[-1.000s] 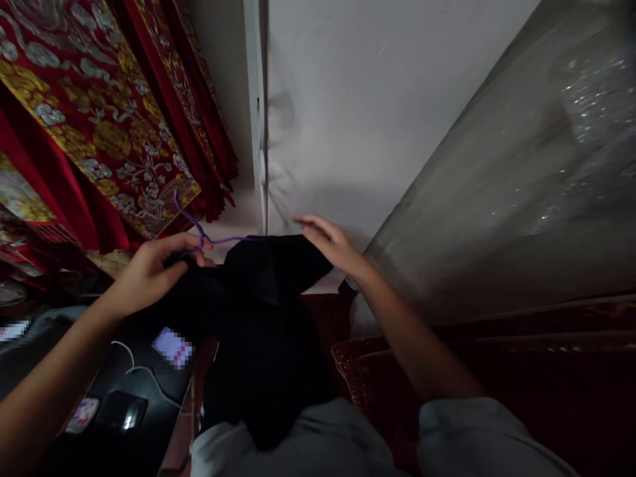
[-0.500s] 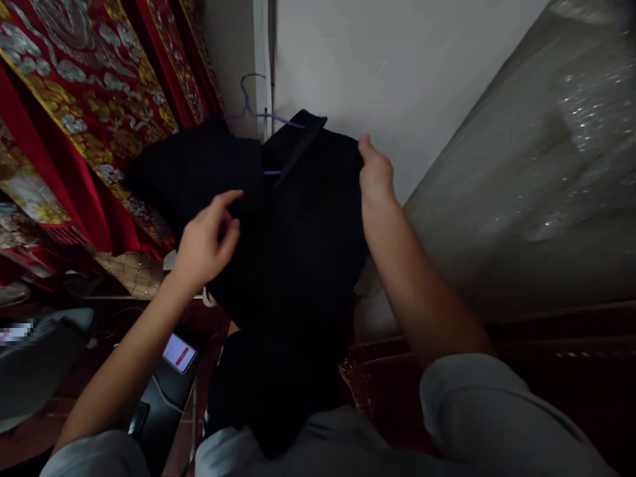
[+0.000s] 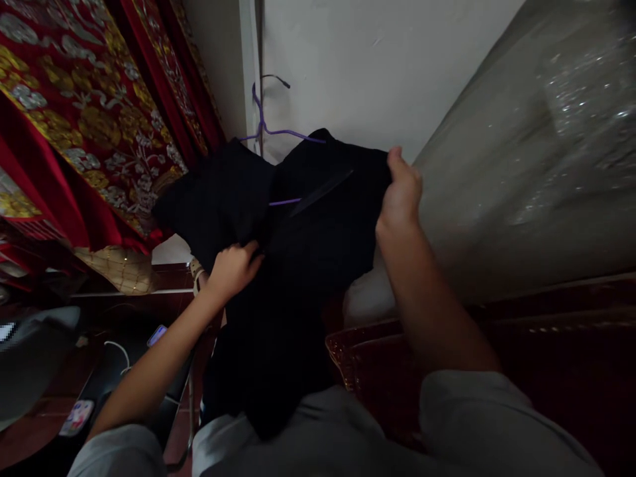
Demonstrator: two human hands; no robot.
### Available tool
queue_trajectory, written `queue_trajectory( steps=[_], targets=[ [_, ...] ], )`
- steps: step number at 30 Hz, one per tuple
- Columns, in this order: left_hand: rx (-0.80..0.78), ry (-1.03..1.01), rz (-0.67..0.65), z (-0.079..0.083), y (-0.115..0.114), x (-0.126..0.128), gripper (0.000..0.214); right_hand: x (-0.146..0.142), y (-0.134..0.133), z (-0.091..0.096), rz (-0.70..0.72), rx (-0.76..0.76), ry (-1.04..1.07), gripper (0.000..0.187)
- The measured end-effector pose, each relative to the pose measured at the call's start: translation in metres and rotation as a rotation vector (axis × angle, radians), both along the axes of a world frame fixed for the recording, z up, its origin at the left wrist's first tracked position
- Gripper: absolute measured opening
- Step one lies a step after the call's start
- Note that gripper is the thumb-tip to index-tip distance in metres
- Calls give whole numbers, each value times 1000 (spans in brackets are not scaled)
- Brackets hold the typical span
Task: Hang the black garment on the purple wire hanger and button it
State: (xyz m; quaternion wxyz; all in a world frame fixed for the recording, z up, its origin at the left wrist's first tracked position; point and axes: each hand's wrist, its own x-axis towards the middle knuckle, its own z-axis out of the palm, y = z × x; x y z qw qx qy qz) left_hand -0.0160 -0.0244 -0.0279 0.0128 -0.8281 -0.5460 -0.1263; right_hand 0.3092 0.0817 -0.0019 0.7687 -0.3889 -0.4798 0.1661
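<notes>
The black garment (image 3: 318, 255) spreads across the centre in front of you, on a purple hanger (image 3: 262, 122) whose hook points up at 11 o'clock. Your left hand (image 3: 233, 270) has its fingers curled narrow, pinching the cloth on the garment's front, just left of centre. Your right hand (image 3: 400, 199) grips the outer shoulder edge toward 2 o'clock, thumb up; some of its fingers are hidden. The lower hem melts into darkness at 6 o'clock, so you cannot tell where it ends.

Your widest open room is at 12 to 1 o'clock, before the bare pale wall (image 3: 358, 73). At 11 o'clock, a vertical trim (image 3: 250, 53) stands right behind the hook. Red embroidered hangings (image 3: 106, 126) crowd 10 o'clock, overlapped by the garment's sleeve; contact is unclear. Plastic sheeting (image 3: 517, 172) closes off 2 to 3 o'clock, near your right hand. Dark red furniture (image 3: 556, 371) fills 4 o'clock. At 8 o'clock, under your left forearm, lie a phone (image 3: 157, 334) and a pale cable (image 3: 119, 350).
</notes>
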Motion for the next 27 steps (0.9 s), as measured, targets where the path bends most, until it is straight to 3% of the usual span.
queue_trajectory(
  steps=[3, 5, 6, 8, 9, 11, 13, 15, 16, 20, 27],
  targets=[
    [75, -277, -50, -23, -18, 3, 18, -33, -31, -14, -368, 83, 8, 29],
    [163, -506, -62, -38, -30, 8, 10, -75, -70, -34, -392, 58, -67, 37],
    [205, -616, -58, -44, -35, 12, 10, -99, -91, -47, -323, 45, -80, 32],
    [258, -821, -42, -54, -44, 19, 4, -143, -127, -74, 5, -63, -129, 22],
    [255, -920, -31, -58, -47, 23, 12, -161, -140, -87, 204, -130, -160, 23],
    [195, -1135, -12, -64, -51, 30, 43, -183, -153, -106, 365, -209, -148, 22],
    [112, -1344, 16, -69, -53, 36, 70, -189, -152, -114, 408, -244, -161, 21],
    [69, -1501, 75, -74, -55, 41, 80, -186, -145, -113, 407, -240, -203, 18],
    [60, -1536, 103, -75, -56, 44, 75, -183, -142, -111, 396, -227, -217, 16],
    [29, -1482, 110, -77, -64, 50, 23, -174, -143, -105, 294, -159, -189, 8],
    [-32, -1414, 53, -79, -70, 46, 14, -167, -152, -107, 293, -139, -126, 10]
  ],
)
